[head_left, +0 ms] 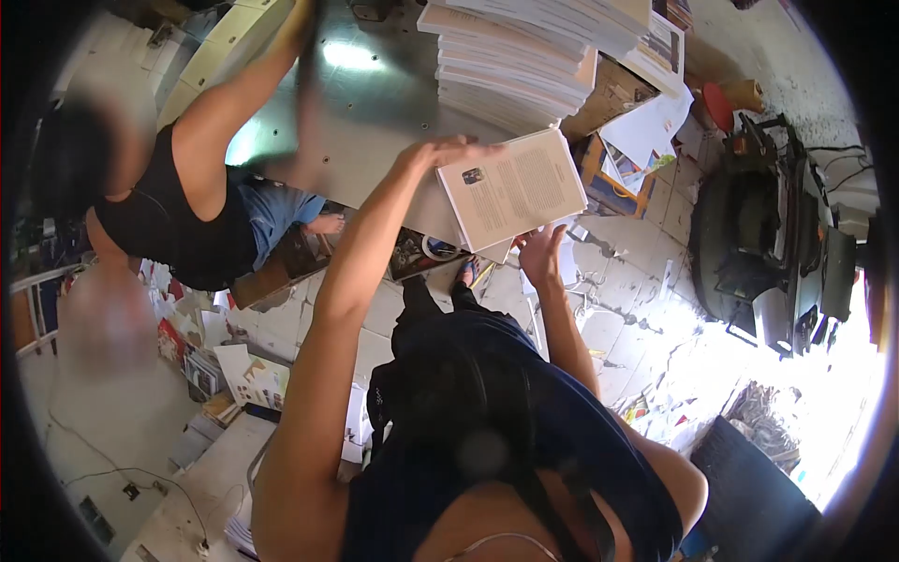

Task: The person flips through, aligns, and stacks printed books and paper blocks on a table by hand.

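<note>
A stack of printed pages point(513, 187), with a small picture and text on its top sheet, lies at the near right corner of the metal table point(375, 178). My left hand point(454, 150) rests along the stack's far left edge, fingers stretched out and slightly blurred. At the near edge is my right hand point(543, 251), palm turned up and fingers apart, close to or touching the pages. Whether any fingertips reach under the stack is hidden.
Tall piles of paper point(515, 70) rise just beyond the pages. On the left sits another person point(178, 206) in a black top, one arm over the table. A dark machine point(763, 234) stands at right. Paper scraps litter the tiled floor point(613, 323).
</note>
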{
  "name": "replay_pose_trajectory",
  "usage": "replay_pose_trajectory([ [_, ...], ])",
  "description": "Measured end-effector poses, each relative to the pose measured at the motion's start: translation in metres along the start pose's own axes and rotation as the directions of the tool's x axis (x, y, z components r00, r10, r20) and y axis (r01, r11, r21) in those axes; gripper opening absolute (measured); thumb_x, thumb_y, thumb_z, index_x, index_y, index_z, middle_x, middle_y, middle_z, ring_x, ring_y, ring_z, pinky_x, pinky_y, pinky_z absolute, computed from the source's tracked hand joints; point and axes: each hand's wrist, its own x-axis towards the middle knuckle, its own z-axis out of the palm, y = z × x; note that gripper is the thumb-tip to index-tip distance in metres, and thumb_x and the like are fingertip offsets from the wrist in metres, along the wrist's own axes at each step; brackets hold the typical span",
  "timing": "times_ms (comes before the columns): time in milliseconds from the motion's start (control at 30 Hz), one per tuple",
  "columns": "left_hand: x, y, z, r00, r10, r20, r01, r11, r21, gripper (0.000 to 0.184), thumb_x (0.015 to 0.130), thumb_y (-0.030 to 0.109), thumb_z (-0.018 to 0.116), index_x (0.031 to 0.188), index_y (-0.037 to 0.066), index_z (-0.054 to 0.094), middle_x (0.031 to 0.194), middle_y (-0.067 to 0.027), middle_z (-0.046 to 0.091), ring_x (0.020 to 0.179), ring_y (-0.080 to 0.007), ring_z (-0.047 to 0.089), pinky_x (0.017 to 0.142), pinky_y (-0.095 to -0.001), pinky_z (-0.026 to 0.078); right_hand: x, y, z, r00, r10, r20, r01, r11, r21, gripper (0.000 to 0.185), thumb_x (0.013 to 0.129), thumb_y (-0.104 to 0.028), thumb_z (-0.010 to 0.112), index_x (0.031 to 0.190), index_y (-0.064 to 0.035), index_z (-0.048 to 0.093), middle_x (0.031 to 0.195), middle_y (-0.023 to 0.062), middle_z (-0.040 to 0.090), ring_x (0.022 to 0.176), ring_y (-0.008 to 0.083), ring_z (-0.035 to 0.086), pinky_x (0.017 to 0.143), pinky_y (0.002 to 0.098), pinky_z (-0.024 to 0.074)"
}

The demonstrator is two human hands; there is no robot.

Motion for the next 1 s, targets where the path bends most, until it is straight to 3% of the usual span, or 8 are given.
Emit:
replay_pose_trajectory([
  [133,-0.034,0.023,0.018,0.977,0.159,0.140,-0.130,0.972,-0.195,0.075,0.086,0.065,0.057,0.128,0.003,0.061,0.124,-0.0173,0.064,0.113,-0.0261,0.060,0.097,-0.0343,0.045,-0.001,-0.014,0.011,0.999,-0.013,0.033,0.015,0.999,-0.052,0.093,0.088,-0.076,0.038,0.154,-0.0135,0.017,0.155,0.0113,0.030,0.138,0.0269,0.032,0.114,0.0435,0.0237],
  [167,-0.035,0.017,0.026,0.975,0.051,0.215,-0.016,0.987,-0.161,0.071,0.088,0.063,0.056,0.122,0.001,0.064,0.120,-0.0163,0.066,0.108,-0.0239,0.063,0.093,-0.0343,0.048,-0.003,-0.013,0.008,1.000,-0.023,-0.013,0.023,1.000,-0.001,0.090,0.091,-0.071,0.042,0.152,-0.0089,0.020,0.155,0.0120,0.029,0.141,0.0269,0.030,0.116,0.0435,0.0242],
  [267,-0.059,0.014,0.061,0.971,0.085,0.226,-0.038,0.979,-0.202,0.067,0.091,0.057,0.056,0.124,-0.001,0.062,0.116,-0.0152,0.067,0.102,-0.0223,0.064,0.089,-0.0333,0.049,-0.015,-0.027,-0.015,0.998,0.052,-0.021,-0.053,0.996,-0.078,0.088,0.091,-0.068,0.045,0.151,-0.0071,0.023,0.151,0.0141,0.035,0.136,0.0282,0.040,0.111,0.0438,0.0343],
  [300,-0.076,0.020,0.072,0.975,0.184,0.125,-0.141,0.945,-0.295,0.062,0.095,0.051,0.055,0.126,-0.002,0.058,0.111,-0.0154,0.068,0.100,-0.0217,0.064,0.089,-0.0334,0.049,-0.014,-0.027,-0.033,0.998,0.052,0.030,-0.050,0.997,-0.052,0.080,0.093,-0.059,0.052,0.147,-0.0043,0.031,0.143,0.0173,0.045,0.126,0.0288,0.050,0.104,0.0425,0.0427],
  [433,-0.114,0.045,0.093,0.986,0.116,0.119,-0.061,0.920,-0.387,0.062,0.097,0.045,0.054,0.132,-0.006,0.049,0.124,-0.0182,0.060,0.116,-0.0227,0.056,0.098,-0.0332,0.044,-0.012,-0.053,-0.026,0.982,0.176,-0.067,-0.182,0.978,-0.102,0.067,0.085,-0.031,0.059,0.141,-0.0015,0.038,0.132,0.0146,0.051,0.120,0.0252,0.051,0.101,0.0384,0.0424],
  [633,-0.138,0.042,0.120,0.996,-0.017,-0.082,-0.035,0.807,-0.590,0.060,0.095,0.039,0.061,0.132,-0.005,0.047,0.121,-0.0156,0.061,0.111,-0.0227,0.060,0.095,-0.0344,0.046,-0.007,-0.086,0.038,0.992,-0.113,0.052,0.124,0.934,-0.336,0.083,0.073,-0.027,0.063,0.146,-0.0004,0.033,0.132,0.0173,0.050,0.122,0.0268,0.048,0.104,0.0384,0.0378],
  [800,-0.139,0.006,0.138,0.978,0.062,-0.201,-0.193,0.648,-0.737,0.062,0.093,0.037,0.066,0.133,-0.005,0.045,0.125,-0.0132,0.057,0.116,-0.0197,0.053,0.101,-0.0325,0.041,0.009,-0.117,0.069,0.951,-0.189,0.246,0.309,0.643,-0.700,0.114,0.056,-0.037,0.074,0.152,-0.0023,0.024,0.136,0.0259,0.044,0.129,0.0375,0.041,0.110,0.0463,0.0314],
  [1000,-0.153,0.028,0.089,0.843,0.241,-0.480,-0.472,0.758,-0.449,0.057,0.082,0.028,0.078,0.122,-0.005,0.055,0.121,-0.0141,0.060,0.110,-0.0221,0.058,0.095,-0.0370,0.046,0.023,-0.140,0.098,0.736,-0.343,0.584,0.677,0.387,-0.626,0.127,0.053,-0.045,0.077,0.154,-0.0031,0.012,0.152,0.0297,0.019,0.141,0.0430,0.023,0.116,0.0488,0.0209],
])
